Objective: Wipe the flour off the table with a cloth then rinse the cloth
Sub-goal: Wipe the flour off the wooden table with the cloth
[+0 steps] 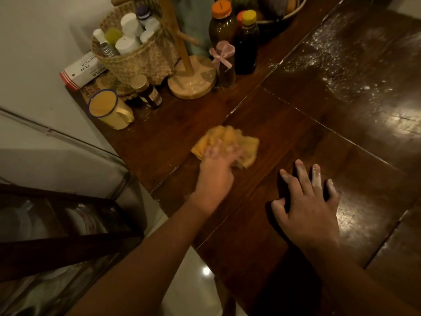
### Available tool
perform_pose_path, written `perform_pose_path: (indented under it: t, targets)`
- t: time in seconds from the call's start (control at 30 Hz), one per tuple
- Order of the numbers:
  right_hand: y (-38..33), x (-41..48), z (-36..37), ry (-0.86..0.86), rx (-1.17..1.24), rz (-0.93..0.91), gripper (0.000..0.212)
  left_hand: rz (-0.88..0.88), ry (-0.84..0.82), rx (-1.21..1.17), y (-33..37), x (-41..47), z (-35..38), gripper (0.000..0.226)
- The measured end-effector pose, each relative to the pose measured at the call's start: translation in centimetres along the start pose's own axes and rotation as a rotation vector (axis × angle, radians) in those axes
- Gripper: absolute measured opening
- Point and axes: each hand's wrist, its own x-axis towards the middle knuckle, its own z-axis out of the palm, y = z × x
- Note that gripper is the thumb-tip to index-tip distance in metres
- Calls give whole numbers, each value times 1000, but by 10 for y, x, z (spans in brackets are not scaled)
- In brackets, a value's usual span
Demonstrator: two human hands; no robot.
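Wiping is under way near the desk (262, 124) edge: the left hand (216, 165) presses down on the yellow cloth (227, 135), which lies bunched flat on the dark wood. That hand is blurred; its fingers (232, 149) look spread over the top of the cloth and pushing on it, not pinching it, as far as the blur allows. Just to the right of the cloth and nearer the person, the right hand (309, 206) rests palm-down with fingers straight and splayed, holding nothing, white dust on the fingertips.

The heaviest flour (341, 62) lies well beyond the cloth, up and to the right, so most of the wiping seems yet to come. To do it well, I would keep the palm flat, gather the powder inward in overlapping strokes, not fling it over the edge, and fold the cloth to a fresh face once it clogs. The grooves between the boards beside the cloth probably trap dust and want a pass along their length. Behind the cloth stand a mug (109, 110) and a wooden stand (192, 80); strokes should stop short of them. The dusty right hand will likely leave prints, so that spot needs wiping last.
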Motion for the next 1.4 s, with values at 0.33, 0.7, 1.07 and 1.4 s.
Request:
perform_pose_path:
  t: [0.33, 0.7, 1.07, 1.4]
  targets:
    - [0, 1, 1, 22, 14, 12, 63, -89, 34, 26, -5, 60, -11, 66]
    - [-1, 1, 1, 43, 24, 25, 59, 105, -14, -178, -78, -8, -37, 57]
    - [-4, -2, -2, 52, 32, 24, 60, 47, -70, 48, -47, -130, -19, 58]
    - [-3, 0, -1, 53, 44, 20, 56, -184, 124, -56, -7, -36, -1, 50]
